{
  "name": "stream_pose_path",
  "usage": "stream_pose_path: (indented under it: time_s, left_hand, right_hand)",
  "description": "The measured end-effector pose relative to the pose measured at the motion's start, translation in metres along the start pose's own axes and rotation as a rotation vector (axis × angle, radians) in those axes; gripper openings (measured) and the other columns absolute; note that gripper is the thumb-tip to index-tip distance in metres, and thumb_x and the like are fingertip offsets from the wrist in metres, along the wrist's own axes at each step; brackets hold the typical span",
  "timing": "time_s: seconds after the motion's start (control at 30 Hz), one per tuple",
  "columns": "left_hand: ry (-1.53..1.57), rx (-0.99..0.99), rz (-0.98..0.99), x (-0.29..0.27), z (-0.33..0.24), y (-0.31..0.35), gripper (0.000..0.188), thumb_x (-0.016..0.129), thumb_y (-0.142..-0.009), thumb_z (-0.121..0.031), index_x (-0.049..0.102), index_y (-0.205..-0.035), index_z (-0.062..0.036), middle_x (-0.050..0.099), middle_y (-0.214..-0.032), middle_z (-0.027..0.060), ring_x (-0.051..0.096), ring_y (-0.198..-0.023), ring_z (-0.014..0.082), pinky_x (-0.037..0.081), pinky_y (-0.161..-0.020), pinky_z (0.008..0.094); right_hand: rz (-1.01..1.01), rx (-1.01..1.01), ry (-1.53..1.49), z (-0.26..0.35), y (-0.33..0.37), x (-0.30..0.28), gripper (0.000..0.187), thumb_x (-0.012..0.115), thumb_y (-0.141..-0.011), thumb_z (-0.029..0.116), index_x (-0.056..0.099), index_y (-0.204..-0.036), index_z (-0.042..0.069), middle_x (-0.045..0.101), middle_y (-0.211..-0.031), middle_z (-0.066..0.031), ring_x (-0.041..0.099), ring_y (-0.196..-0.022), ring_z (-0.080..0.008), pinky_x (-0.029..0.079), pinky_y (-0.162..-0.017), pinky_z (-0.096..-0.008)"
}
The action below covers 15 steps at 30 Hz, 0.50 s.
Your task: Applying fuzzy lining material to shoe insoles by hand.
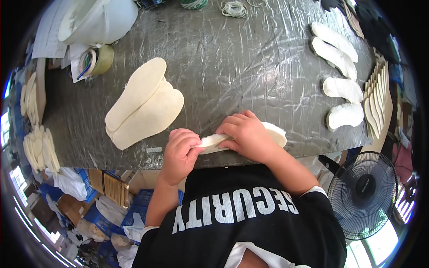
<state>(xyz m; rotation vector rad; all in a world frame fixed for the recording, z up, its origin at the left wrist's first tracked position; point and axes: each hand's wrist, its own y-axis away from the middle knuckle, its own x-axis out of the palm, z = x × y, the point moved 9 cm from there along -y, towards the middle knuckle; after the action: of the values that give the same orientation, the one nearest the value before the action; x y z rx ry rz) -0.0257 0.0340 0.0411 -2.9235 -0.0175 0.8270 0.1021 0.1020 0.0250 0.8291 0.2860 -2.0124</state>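
At the table's near edge, a cream fleecy insole (273, 134) is gripped in both of my hands. My left hand (181, 154) pinches its left end between thumb and fingers. Farther along, my right hand (246, 136) closes over its middle, the thumb below and the fingers on top. The insole's right end sticks out beyond my right hand, and part of it is hidden under that hand. Left of and beyond my left hand lies a small stack of flat cream insoles (145, 105), overlapping one another.
Several fluffy white insoles (342, 89) lie in a column at the right, beside a fanned row of insoles (376, 100). A white bucket (107, 22) and tape rolls (102, 60) stand far left. Twine (233, 9) lies at the back. A black fan (364, 192) stands near right.
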Motion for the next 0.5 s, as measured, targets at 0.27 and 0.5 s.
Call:
stream_pose_path:
  time_s: [0.27, 0.5]
  left_hand:
    - [0.141, -0.434, 0.090, 0.010, 0.035, 0.010, 0.028, 0.070, -0.086, -0.019, 0.060, -0.103, 0.0008, 0.063, -0.094, 0.0114, 0.060, -0.089, 0.0227, 0.048, -0.078, 0.0323]
    - [0.256, -0.072, -0.140, -0.030, 0.002, -0.007, 0.062, 0.081, -0.075, -0.033, 0.053, -0.120, -0.0011, 0.051, -0.131, 0.0173, 0.051, -0.119, 0.0270, 0.042, -0.099, 0.0392]
  right_hand:
    - [-0.039, -0.041, -0.051, -0.004, 0.000, 0.006, 0.018, 0.073, -0.077, 0.021, 0.065, -0.087, 0.007, 0.062, -0.079, -0.0039, 0.060, -0.075, -0.0201, 0.042, -0.071, -0.0347]
    - [0.374, 0.656, -1.227, -0.072, 0.028, 0.064, 0.020, 0.057, -0.097, 0.021, 0.065, -0.097, 0.002, 0.065, -0.082, -0.0034, 0.057, -0.072, -0.0090, 0.045, -0.063, -0.0266]
